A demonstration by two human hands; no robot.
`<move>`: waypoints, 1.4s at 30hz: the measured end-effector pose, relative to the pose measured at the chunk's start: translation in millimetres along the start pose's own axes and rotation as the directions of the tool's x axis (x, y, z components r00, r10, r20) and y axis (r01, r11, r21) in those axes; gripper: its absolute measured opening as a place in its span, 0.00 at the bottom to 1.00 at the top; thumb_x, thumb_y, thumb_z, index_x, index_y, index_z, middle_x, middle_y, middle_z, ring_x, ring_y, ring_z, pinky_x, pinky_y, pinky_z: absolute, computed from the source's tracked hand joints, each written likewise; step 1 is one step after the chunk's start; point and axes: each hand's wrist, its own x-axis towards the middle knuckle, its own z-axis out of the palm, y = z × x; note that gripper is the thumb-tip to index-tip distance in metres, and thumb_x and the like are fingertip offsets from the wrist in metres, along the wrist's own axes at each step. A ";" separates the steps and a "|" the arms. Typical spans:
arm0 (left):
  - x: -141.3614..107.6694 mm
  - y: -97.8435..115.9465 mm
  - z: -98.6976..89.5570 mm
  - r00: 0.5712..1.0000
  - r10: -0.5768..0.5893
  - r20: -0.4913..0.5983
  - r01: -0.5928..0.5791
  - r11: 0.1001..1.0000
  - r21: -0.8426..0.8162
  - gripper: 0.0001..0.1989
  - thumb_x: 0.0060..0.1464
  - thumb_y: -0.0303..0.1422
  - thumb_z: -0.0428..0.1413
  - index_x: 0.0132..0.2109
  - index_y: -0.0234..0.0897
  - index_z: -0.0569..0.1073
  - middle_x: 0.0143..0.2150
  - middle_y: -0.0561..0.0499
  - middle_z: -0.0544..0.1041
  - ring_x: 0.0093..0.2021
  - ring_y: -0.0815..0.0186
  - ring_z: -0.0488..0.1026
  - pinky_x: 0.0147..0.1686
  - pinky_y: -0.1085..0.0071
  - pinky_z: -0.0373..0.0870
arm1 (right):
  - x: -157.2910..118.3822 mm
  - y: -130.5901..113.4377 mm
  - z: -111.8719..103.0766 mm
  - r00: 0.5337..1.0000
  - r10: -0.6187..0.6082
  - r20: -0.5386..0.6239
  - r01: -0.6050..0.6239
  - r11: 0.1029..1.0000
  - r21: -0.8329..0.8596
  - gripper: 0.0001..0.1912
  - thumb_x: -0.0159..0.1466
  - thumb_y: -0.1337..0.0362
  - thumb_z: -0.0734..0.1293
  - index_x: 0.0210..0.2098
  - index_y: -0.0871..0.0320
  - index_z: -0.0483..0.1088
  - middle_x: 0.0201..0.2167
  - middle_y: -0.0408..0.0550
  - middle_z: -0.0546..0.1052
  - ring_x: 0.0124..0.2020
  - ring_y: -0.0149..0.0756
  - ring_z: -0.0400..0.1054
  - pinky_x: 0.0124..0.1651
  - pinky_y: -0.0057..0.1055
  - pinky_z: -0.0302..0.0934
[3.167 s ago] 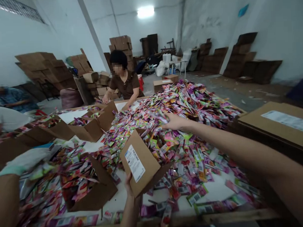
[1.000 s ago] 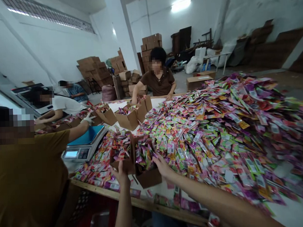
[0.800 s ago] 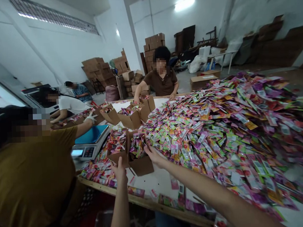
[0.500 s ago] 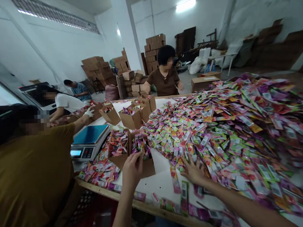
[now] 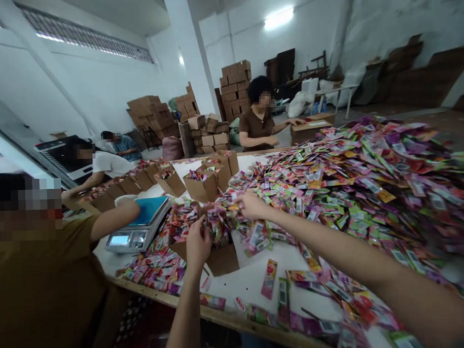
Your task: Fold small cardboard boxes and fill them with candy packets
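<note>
Right now the left hand (image 5: pixel 197 244) clasps the near rim of the open-topped cardboard box (image 5: pixel 223 259); the right hand (image 5: pixel 251 206), fingers curled, gathers sachets (image 5: pixel 331 191) just beyond the box.

We hold both bare arms stretched forward. Our left hand (image 5: pixel 198 244) rises from the lower edge on a nearly upright forearm, back of the hand toward us, fingers curled forward and down. Our right arm runs in long from the lower right corner, forearm bare, wrist straight. Our right hand (image 5: pixel 251 205) sits farther out than the left, fingers bent and bunched loosely.
</note>
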 end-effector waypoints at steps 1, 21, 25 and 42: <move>1.5 -5.1 -2.2 0.993 -0.060 -0.100 0.045 0.989 -0.142 0.22 0.55 0.30 0.47 0.56 0.31 0.66 0.53 0.38 0.72 0.50 0.58 0.71 0.51 0.63 0.67 | 10.0 -19.8 -4.6 0.999 -0.022 0.025 0.022 1.000 0.014 0.22 0.55 0.72 0.66 0.50 0.60 0.72 0.45 0.54 0.74 0.51 0.46 0.66 0.51 0.32 0.59; 61.4 12.0 44.6 0.786 -0.172 0.594 -0.166 0.867 0.470 0.08 0.52 0.34 0.58 0.36 0.33 0.74 0.37 0.47 0.78 0.42 0.61 0.75 0.47 0.56 0.69 | -104.5 128.6 8.3 0.980 0.168 0.108 -0.197 0.893 0.405 0.26 0.57 0.57 0.65 0.52 0.65 0.69 0.32 0.48 0.77 0.33 0.38 0.70 0.39 0.34 0.64; 67.8 26.1 15.5 0.828 -0.092 0.553 -0.188 0.884 0.428 0.06 0.46 0.29 0.61 0.34 0.36 0.75 0.34 0.48 0.78 0.38 0.62 0.75 0.45 0.62 0.70 | -163.1 179.4 3.1 0.966 0.241 0.091 -0.254 0.834 0.489 0.33 0.56 0.46 0.61 0.54 0.62 0.68 0.44 0.55 0.75 0.42 0.45 0.71 0.43 0.39 0.66; -190.6 107.5 205.4 0.681 -0.139 0.719 -0.234 0.889 0.393 0.47 0.47 0.54 0.53 0.68 0.39 0.45 0.70 0.34 0.32 0.66 0.31 0.27 0.58 0.34 0.36 | -231.8 209.8 127.3 0.896 0.438 0.074 -0.442 0.896 0.049 0.34 0.58 0.49 0.65 0.61 0.53 0.61 0.69 0.51 0.36 0.67 0.64 0.26 0.63 0.60 0.26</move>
